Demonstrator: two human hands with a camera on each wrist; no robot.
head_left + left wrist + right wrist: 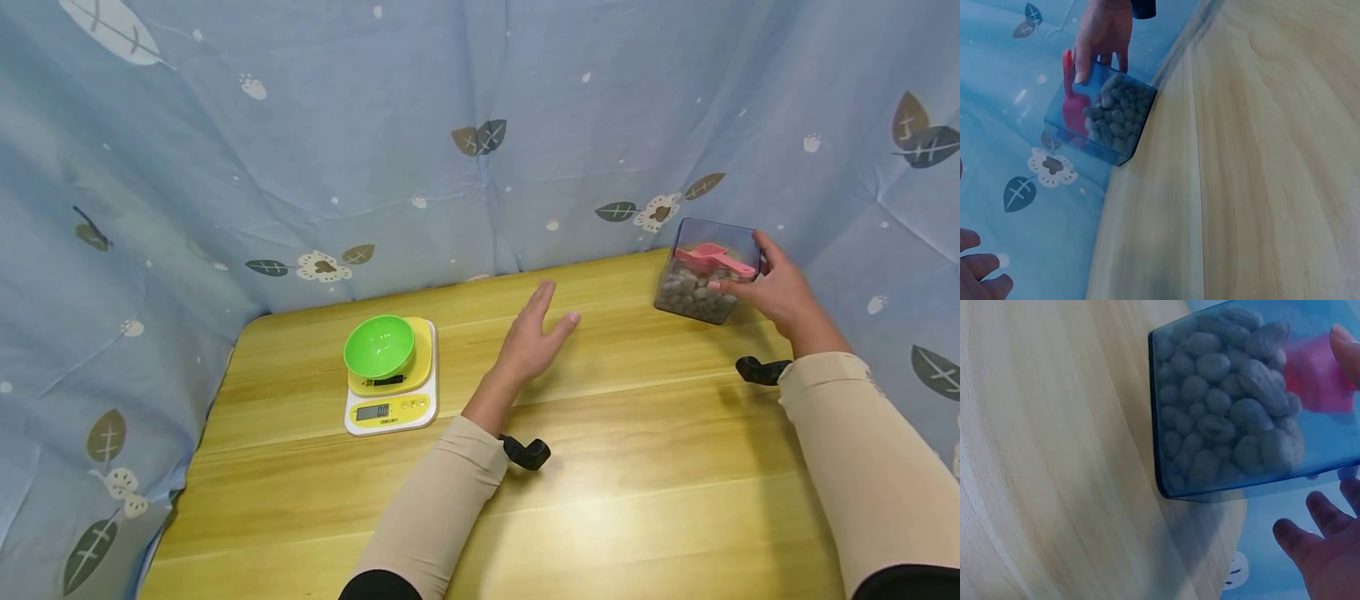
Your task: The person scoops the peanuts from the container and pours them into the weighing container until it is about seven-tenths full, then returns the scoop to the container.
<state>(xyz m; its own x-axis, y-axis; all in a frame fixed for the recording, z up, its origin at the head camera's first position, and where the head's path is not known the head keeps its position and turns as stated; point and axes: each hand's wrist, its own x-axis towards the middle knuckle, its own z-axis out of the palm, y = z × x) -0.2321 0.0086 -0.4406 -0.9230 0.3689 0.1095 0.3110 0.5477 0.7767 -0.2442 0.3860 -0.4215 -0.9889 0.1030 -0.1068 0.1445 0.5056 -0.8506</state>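
My right hand (786, 298) grips a clear bluish plastic box (693, 310) at its right side. Its thumb lies along the front wall and its index finger reaches up by the rim; the other fingers show loosely bent beside the box in the right wrist view. Inside are many rounded greyish pieces (1213, 406), some peanut-shaped, with a pink scoop (712, 257) on top. Over the middle of the table my left hand (527, 343) is held with fingers extended and thumb apart, touching nothing. Its fingertips (980, 265) show at the lower left of the left wrist view.
Left of my left hand stands a yellow and white kitchen scale (397, 410) reading 0.0, with a green bowl (378, 346) on its platform. A blue leaf-patterned cloth (420, 150) hangs behind and at both sides of the wooden table (600, 467).
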